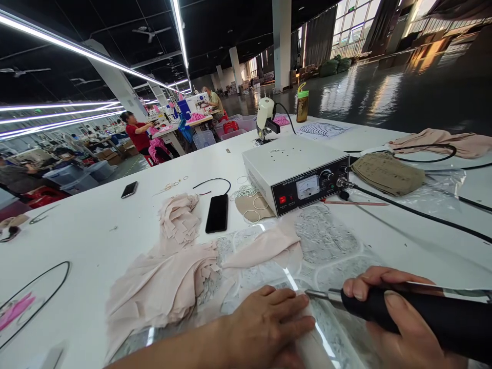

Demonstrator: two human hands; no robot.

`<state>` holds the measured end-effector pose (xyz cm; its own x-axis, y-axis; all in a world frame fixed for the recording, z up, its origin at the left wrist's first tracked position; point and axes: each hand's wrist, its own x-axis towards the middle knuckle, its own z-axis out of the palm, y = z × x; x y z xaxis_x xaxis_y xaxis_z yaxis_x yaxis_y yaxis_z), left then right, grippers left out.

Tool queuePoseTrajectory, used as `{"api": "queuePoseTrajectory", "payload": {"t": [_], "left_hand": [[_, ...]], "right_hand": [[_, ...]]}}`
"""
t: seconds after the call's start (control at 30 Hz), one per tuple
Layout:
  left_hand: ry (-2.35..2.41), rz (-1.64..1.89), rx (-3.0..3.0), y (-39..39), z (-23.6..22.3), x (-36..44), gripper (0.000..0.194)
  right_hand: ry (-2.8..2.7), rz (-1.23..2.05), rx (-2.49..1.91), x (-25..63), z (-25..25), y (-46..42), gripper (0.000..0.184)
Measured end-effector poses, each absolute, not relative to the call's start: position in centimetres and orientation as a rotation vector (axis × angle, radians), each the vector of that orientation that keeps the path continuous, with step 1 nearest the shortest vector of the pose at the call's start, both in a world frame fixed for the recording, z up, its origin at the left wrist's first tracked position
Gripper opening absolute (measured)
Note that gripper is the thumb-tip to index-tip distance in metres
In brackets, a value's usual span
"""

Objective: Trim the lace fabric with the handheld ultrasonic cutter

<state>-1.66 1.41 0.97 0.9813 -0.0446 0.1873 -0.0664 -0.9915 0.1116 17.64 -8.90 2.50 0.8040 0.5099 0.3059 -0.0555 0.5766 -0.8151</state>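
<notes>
View from above a white table [96, 225] in a large workshop. Left hand [265, 328] flat, fingers spread and pressed down on a pale pink strip [307, 338] near the bottom edge, gripping nothing. Right hand [400, 318] closed round a black tool [423, 318], thumb on top, metal tip [319, 294] pointing left and reaching the left fingertips; cannot tell whether the tip touches the strip. Beneath both, a clear sheet over lace [326, 241]. More pink fabric [165, 282] heaped to the left, with a stack of cut pieces [179, 215] behind it. Dark phone [217, 213] just beyond, second phone [129, 189] farther left. White control box [295, 171] with dial and red switch behind the work, black cable [415, 212] running right from it. Thin rings [246, 192] scattered beside the box. Other people at sewing stations far back left.

Best done, by the look of it, with the strip held flat and taut, fingertips clear of the tip, tool kept low and steady, and slack left in the cable.
</notes>
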Motion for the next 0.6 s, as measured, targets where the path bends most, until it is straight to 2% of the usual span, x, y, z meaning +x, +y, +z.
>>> {"api": "queuePoseTrajectory", "payload": {"t": [0.33,0.47,0.6], "left_hand": [[-0.079,0.185,3.035,1.4,1.4,-1.6,0.06],[-0.077,0.221,3.029,1.4,1.3,-1.6,0.059],[-0.068,0.184,3.026,1.4,1.5,-1.6,0.057]], "right_hand": [[-0.435,0.393,-0.862,17.8,-2.3,-11.4,0.02],[-0.556,0.426,-0.859,18.1,-2.4,-11.5,0.013],[-0.58,0.424,-0.896,18.2,-1.3,-11.2,0.014]]}}
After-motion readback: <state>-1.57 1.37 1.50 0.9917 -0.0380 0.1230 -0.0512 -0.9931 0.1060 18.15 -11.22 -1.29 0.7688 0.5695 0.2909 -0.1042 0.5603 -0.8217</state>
